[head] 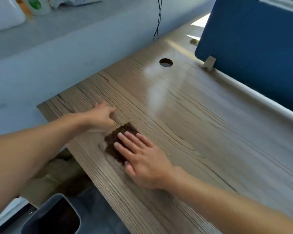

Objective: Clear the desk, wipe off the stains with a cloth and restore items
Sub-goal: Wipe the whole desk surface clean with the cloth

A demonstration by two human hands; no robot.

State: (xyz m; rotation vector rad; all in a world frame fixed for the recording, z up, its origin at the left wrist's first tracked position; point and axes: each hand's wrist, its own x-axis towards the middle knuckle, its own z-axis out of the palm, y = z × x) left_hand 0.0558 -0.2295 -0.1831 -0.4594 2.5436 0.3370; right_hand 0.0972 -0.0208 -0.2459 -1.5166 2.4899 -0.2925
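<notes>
A dark brown cloth (116, 138) lies folded flat on the wood-grain desk (201, 132), near its left edge. My right hand (142, 157) rests palm down on the cloth, fingers stretched out and slightly apart, covering its right part. My left hand (102, 116) is just beyond the cloth's far left corner, fingers curled loosely and touching the desk surface; it holds nothing that I can see. The image is blurred around both hands.
A round cable hole (166, 62) sits at the far side of the desk. A blue partition screen (253, 41) stands along the right edge on a metal bracket (209, 63). A grey bin (52, 217) stands on the floor, lower left. A black cable (158, 19) hangs down the wall.
</notes>
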